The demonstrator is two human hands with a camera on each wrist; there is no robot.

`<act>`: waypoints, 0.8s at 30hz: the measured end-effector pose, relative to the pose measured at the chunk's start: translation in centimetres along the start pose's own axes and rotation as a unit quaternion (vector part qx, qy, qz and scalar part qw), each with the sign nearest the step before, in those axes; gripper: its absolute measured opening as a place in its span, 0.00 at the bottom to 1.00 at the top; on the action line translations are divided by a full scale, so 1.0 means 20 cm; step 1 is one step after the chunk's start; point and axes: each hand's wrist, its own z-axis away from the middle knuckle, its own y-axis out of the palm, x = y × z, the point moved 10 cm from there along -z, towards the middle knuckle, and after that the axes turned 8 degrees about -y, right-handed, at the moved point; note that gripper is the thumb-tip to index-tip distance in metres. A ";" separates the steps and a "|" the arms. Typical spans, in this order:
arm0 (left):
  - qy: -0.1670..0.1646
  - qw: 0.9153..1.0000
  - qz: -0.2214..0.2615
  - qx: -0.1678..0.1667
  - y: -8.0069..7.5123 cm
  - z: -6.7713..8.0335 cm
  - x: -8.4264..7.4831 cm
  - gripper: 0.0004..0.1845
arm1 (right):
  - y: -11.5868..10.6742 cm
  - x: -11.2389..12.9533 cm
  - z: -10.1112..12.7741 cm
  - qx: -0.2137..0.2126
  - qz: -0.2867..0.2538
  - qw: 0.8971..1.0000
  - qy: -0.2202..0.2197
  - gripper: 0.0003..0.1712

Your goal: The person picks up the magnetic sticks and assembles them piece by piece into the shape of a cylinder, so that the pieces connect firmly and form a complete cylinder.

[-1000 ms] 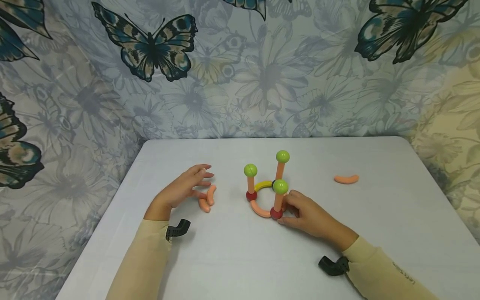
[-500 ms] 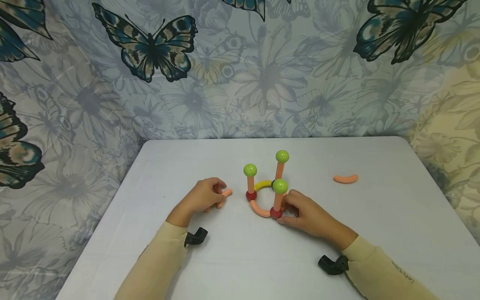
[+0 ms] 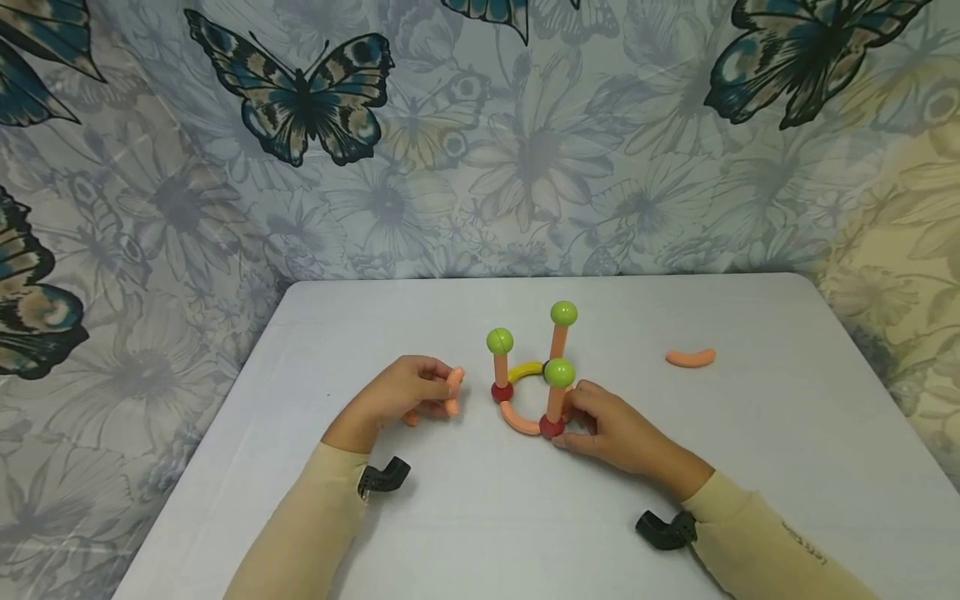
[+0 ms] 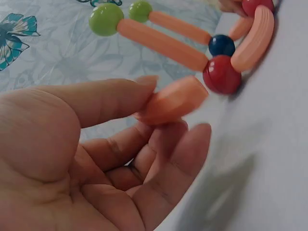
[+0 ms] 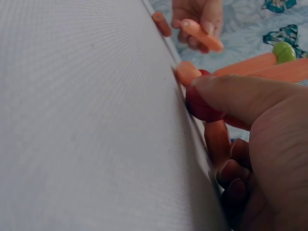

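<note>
My left hand [image 3: 405, 393] pinches a curved orange magnetic stick [image 3: 453, 392] between thumb and fingers, raised off the table in the left wrist view. To its right stands a build of magnetic sticks and balls. Its base is a ring with a yellow curved stick [image 3: 527, 370], an orange curved stick [image 3: 520, 419], red balls and a dark blue ball [image 4: 222, 46]. Upright orange sticks carry green balls [image 3: 560, 372]. My right hand [image 3: 618, 429] grips the ring's near right corner, thumb against a red ball [image 3: 552, 427], fingers partly hidden behind the build.
Another curved orange stick [image 5: 161, 24] lies on the table just by the left hand, mostly covered by it in the head view. One more curved orange stick [image 3: 691, 359] lies toward the back right. The white table [image 3: 480, 533] meets a butterfly-patterned cloth behind.
The left hand came in over the two loose sticks, took one, lifted it and turned it more upright. The right hand and the build have stayed in place.
</note>
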 end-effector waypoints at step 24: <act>0.140 0.928 0.278 0.204 0.50 0.15 -0.31 0.06 | -0.02 0.03 -0.01 -0.027 -0.007 0.999 -0.046 0.18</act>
